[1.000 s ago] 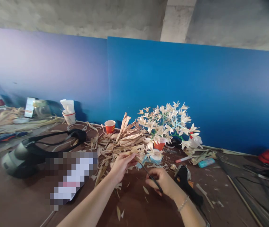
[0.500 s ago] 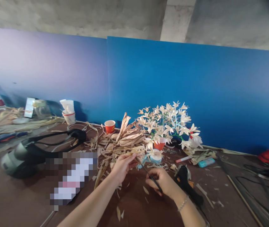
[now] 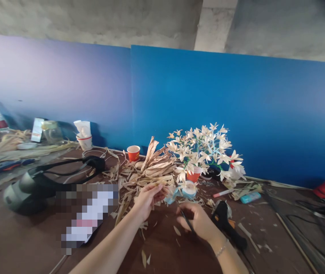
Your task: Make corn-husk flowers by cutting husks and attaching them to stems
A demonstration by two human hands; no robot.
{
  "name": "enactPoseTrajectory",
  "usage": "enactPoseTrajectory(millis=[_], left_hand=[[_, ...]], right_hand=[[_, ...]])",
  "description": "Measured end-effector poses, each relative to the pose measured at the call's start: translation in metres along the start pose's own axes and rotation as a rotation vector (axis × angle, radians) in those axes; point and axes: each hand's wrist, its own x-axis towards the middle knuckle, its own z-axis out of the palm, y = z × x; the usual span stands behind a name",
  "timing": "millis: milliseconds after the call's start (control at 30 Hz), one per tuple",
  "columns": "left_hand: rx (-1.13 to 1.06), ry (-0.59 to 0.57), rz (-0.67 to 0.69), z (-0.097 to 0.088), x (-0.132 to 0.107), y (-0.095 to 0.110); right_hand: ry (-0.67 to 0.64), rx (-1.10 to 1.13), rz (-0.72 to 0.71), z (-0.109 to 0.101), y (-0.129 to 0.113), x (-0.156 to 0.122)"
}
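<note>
My left hand [image 3: 147,199] pinches a strip of dried corn husk [image 3: 160,189] at the near edge of a heap of husks [image 3: 142,171]. My right hand [image 3: 198,220] is closed round black scissors [image 3: 185,220], whose blades point up toward that strip. Just behind the hands stands a bouquet of pale husk flowers [image 3: 205,148] on green stems in a small red cup [image 3: 193,175]. A roll of tape [image 3: 188,189] lies between the hands and the cup.
A black glue gun [image 3: 227,224] lies right of my right hand. A dark helmet with straps [image 3: 34,186] and a blurred flat object [image 3: 86,213] lie left. A red paper cup [image 3: 133,152], a turquoise lighter [image 3: 250,197], husk scraps and cables litter the brown table [image 3: 14,239]. A blue wall stands behind.
The scissors in my right hand have tilted lower and drawn back a little from the husk strip. My left hand stays on the strip.
</note>
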Motion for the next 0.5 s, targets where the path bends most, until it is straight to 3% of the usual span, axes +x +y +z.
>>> enactPoseTrajectory(millis=[133, 367, 500], left_hand=[[0.098, -0.036, 0.011, 0.003, -0.003, -0.001], [0.113, 0.04, 0.011, 0.008, -0.004, -0.014], [0.163, -0.102, 0.074, 0.009, -0.006, -0.019]], right_hand=[[0.288, -0.097, -0.237, 0.005, -0.01, -0.002], [0.354, 0.027, -0.232, 0.018, -0.007, 0.003], [0.427, 0.159, -0.221, 0.026, 0.001, 0.009]])
